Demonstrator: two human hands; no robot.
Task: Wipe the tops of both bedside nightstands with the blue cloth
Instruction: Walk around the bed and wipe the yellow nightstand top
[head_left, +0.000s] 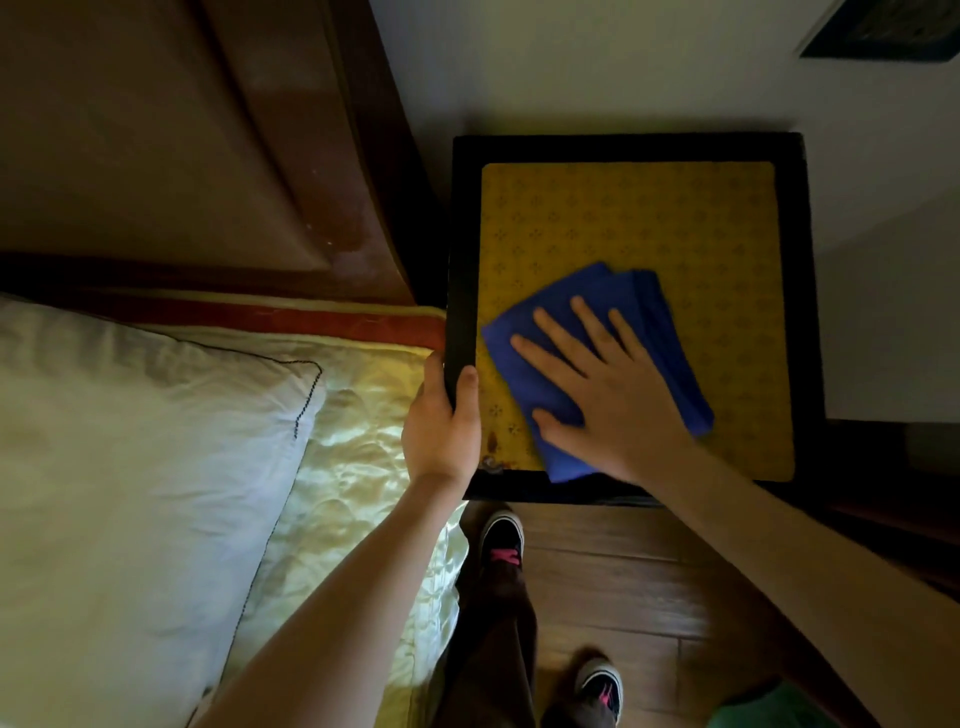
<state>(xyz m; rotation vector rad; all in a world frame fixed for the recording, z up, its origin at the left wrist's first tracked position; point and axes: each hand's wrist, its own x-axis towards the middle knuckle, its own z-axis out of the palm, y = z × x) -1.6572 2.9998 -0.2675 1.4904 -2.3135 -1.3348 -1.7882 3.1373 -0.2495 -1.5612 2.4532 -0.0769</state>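
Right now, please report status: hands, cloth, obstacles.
Right hand flat on blue cloth, pressing it onto nightstand top. Left hand grips nightstand's left edge. Bed close at left.

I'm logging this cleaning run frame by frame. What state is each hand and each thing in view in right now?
nightstand, standing beside the bed, yellow top in a dark frame.
blue cloth, folded, flat on the nightstand's top, front left.
right hand, flat, fingers spread, pressing on the cloth.
left hand, gripping the nightstand's left edge near the front.
pillow, lying on the bed.
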